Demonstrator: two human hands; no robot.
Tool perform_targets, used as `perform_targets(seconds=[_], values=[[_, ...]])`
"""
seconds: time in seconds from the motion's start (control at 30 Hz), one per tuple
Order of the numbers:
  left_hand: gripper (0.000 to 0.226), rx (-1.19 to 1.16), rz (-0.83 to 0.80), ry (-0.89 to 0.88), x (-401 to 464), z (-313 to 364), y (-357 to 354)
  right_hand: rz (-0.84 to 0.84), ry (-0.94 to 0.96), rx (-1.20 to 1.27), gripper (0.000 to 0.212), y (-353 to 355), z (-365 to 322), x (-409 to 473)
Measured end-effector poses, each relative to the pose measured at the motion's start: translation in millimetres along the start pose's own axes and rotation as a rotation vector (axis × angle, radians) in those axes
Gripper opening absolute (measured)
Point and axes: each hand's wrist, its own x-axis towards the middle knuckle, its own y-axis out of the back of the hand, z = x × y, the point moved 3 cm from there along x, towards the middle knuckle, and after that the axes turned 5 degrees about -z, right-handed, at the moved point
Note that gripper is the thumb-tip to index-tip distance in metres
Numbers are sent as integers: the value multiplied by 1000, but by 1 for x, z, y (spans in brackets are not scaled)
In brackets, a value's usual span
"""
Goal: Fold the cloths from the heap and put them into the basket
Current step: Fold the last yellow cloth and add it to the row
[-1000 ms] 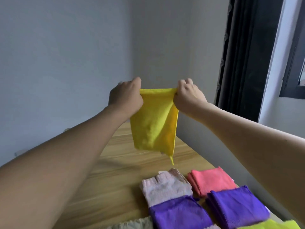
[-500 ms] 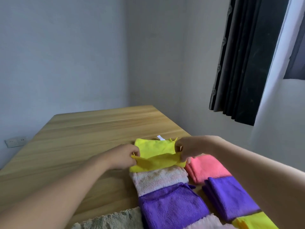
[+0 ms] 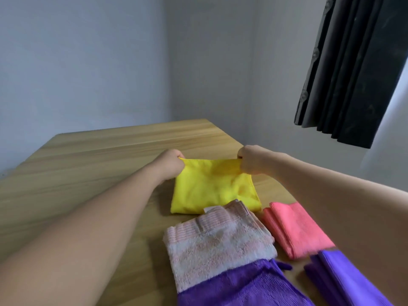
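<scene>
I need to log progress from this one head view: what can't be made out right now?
- Basket and heap: neither shows in the head view.
- Fingertips of left hand and right hand: curled under, hidden by the knuckles and the yellow cloth.
- Purple cloths: cut off by the bottom edge.
- Yellow cloth's near edge: covered by the pink towel.

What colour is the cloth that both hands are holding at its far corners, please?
Bright yellow; the cloth shows clearly in the head view.
</scene>
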Motion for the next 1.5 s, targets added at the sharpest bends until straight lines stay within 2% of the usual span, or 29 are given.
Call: perform_targets(seconds=[0.17, 0.3, 0.5, 0.6, 0.7, 0.83, 0.97, 1.03, 1.07, 1.13, 1.27, 1.33, 1.4, 1.5], values=[[21, 81, -102, -14, 26, -15, -22, -90, 1, 14, 38, -32, 3, 32], [29, 92, -155, 34, 31, -28, -24, -157, 39, -8, 35, -45, -1, 37], [19, 104, -206, 13, 18, -19, -19, -111, 18, -152, 31, -40, -7, 27], [21, 38, -146, -57, 9, -7, -3, -74, 42, -214, 34, -31, -15, 17], [26, -32, -32, -134, -5, 7, 28, 16, 30, -69, 31, -4, -25, 5], [24, -33, -25, -185, -37, 31, 65, 131, 32, 219, 17, 46, -41, -22], [8, -4, 37, -215, -79, 60, 104, 67, 82, 661, 16, 89, -54, -65], [3, -16, 80, -216, -100, 73, 124, 16, 108, 801, 5, 105, -59, -89], [1, -26, 104, -219, -112, 79, 133, -1, 118, 862, 7, 111, -61, -103], [4, -71, 125, -222, -136, 89, 145, -9, 102, 971, 24, 119, -62, -126], [7, -198, 125, -212, -185, 105, 155, -34, 124, 1024, 14, 129, -68, -175], [7, -112, 120, -220, -214, 117, 160, -20, 123, 984, 12, 135, -67, -198], [14, -11, 33, -253, -245, 130, 163, -10, 101, 927, 16, 139, -65, -219], [22, -75, -150, -339, -293, 149, 164, 47, 21, 929, 15, 143, -55, -242]])
